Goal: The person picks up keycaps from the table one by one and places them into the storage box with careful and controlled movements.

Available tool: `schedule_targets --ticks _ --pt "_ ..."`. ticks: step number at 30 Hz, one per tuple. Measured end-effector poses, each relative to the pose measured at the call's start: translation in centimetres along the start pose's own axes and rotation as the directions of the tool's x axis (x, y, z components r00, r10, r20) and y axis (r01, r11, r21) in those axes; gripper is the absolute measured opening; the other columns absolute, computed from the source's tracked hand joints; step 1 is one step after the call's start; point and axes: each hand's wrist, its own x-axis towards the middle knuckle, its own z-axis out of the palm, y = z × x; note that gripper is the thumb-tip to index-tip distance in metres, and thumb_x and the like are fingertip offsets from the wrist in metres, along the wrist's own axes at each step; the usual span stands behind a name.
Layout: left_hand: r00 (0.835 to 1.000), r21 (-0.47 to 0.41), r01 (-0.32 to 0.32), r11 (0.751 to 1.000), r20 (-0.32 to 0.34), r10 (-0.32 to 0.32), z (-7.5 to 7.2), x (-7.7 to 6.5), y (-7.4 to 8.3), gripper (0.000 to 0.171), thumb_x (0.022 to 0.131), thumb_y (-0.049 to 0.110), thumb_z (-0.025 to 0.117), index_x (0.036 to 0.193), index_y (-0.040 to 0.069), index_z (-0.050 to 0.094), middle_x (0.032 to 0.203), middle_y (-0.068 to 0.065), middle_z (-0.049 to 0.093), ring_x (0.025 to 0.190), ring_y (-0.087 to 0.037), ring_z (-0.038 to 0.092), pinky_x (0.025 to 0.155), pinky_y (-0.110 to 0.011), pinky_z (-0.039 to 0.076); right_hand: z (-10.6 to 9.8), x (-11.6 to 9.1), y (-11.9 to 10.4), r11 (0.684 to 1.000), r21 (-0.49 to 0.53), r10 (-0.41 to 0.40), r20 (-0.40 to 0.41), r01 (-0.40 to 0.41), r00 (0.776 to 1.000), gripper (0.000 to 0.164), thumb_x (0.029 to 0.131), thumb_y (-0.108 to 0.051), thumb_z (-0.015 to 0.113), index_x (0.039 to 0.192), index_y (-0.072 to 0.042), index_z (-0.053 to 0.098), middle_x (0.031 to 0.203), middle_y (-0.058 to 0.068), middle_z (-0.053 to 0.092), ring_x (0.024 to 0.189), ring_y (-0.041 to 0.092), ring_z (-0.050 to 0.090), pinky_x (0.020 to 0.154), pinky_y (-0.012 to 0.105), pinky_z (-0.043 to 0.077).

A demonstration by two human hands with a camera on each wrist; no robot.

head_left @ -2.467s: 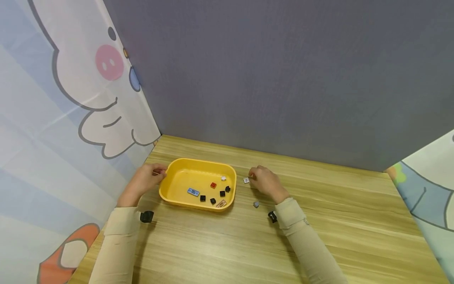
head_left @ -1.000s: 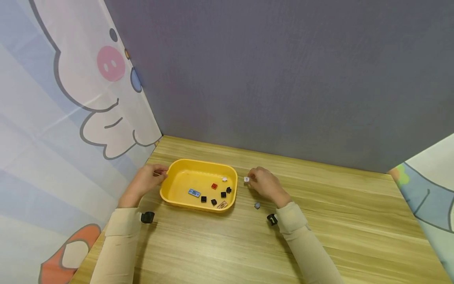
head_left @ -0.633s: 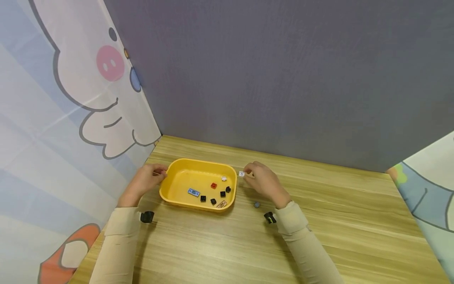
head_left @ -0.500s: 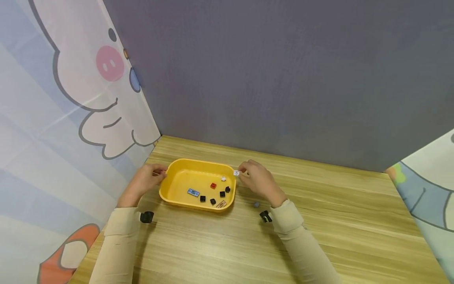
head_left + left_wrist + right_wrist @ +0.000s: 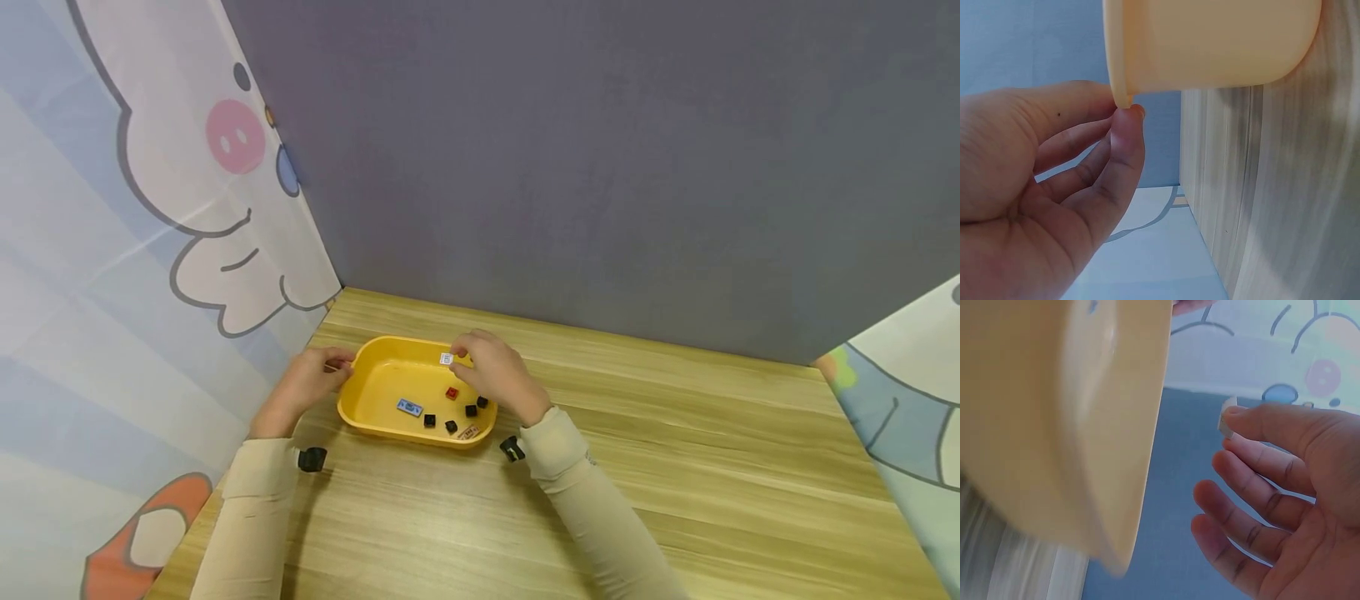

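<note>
My left hand (image 5: pixel 313 377) pinches the rim of the yellow tray (image 5: pixel 417 438) at its left end; in the left wrist view, thumb and fingertips meet at the tray's lip (image 5: pixel 1121 56). Above the tray's right half, my right hand (image 5: pixel 497 372) holds a small white square toy piece (image 5: pixel 446 358) with a dark printed mark. The right wrist view shows that white piece (image 5: pixel 1227 419) between thumb and index finger, the other fingers loosely bent. In the tray lie a blue printed tile (image 5: pixel 409 407), a red piece (image 5: pixel 452 392), several black pieces (image 5: pixel 430 421) and a tan printed tile (image 5: pixel 468 432).
The tray stands on a wood-grain table (image 5: pixel 420 533). A grey panel (image 5: pixel 570 167) rises behind the table's back edge, and a cartoon-printed curtain (image 5: pixel 150 275) hangs on the left. My right forearm (image 5: pixel 592 500) crosses the table to the right of the tray.
My right hand has lifted the white piece off the table and carried it left over the tray. The small grey piece on the table is now hidden by the right arm. My left hand stays put.
</note>
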Motion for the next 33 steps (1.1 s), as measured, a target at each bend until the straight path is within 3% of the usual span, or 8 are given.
schedule_targets --ticks 7,17,26,33 --pt "1.0 -0.006 0.009 1.0 0.007 -0.009 0.1 0.2 0.0 0.026 0.097 0.001 0.062 0.12 -0.01 0.066 0.105 -0.022 0.07 0.098 -0.04 0.067 0.075 -0.041 0.059 0.4 0.8 -1.4 1.0 0.007 -0.006 0.017 0.006 1.0 0.027 0.097 -0.027 0.069 0.119 -0.011 0.07 0.111 0.0 0.064 0.099 0.016 0.061 0.082 0.033 0.053" --pt "1.0 -0.008 0.008 1.0 0.007 -0.007 0.0 0.1 -0.1 0.026 0.097 0.001 0.062 0.119 -0.01 0.066 0.105 -0.022 0.07 0.097 -0.04 0.067 0.075 -0.041 0.059 0.1 0.2 -0.9 1.0 -0.017 -0.005 0.003 0.005 1.0 0.026 0.096 -0.025 0.069 0.118 -0.011 0.071 0.109 0.0 0.064 0.098 0.017 0.061 0.079 0.033 0.054" --pt "1.0 -0.02 0.007 1.0 0.017 -0.006 0.1 0.0 -0.1 0.027 0.097 0.001 0.061 0.121 -0.01 0.065 0.106 -0.023 0.069 0.098 -0.04 0.067 0.074 -0.04 0.06 -2.2 -3.1 0.3 0.998 -0.068 0.006 -0.035 -0.009 0.999 0.023 0.094 -0.022 0.073 0.113 -0.01 0.071 0.105 0.0 0.065 0.094 0.017 0.062 0.075 0.035 0.054" --pt "1.0 -0.017 0.002 1.0 0.013 -0.002 -0.1 -0.1 0.0 0.028 0.097 0.002 0.062 0.121 -0.011 0.065 0.108 -0.024 0.069 0.099 -0.041 0.067 0.076 -0.042 0.059 -2.6 -6.6 2.5 0.995 -0.101 0.01 -0.101 -0.021 0.995 0.021 0.091 -0.019 0.076 0.109 -0.009 0.073 0.098 0.0 0.064 0.088 0.017 0.061 0.074 0.035 0.054"
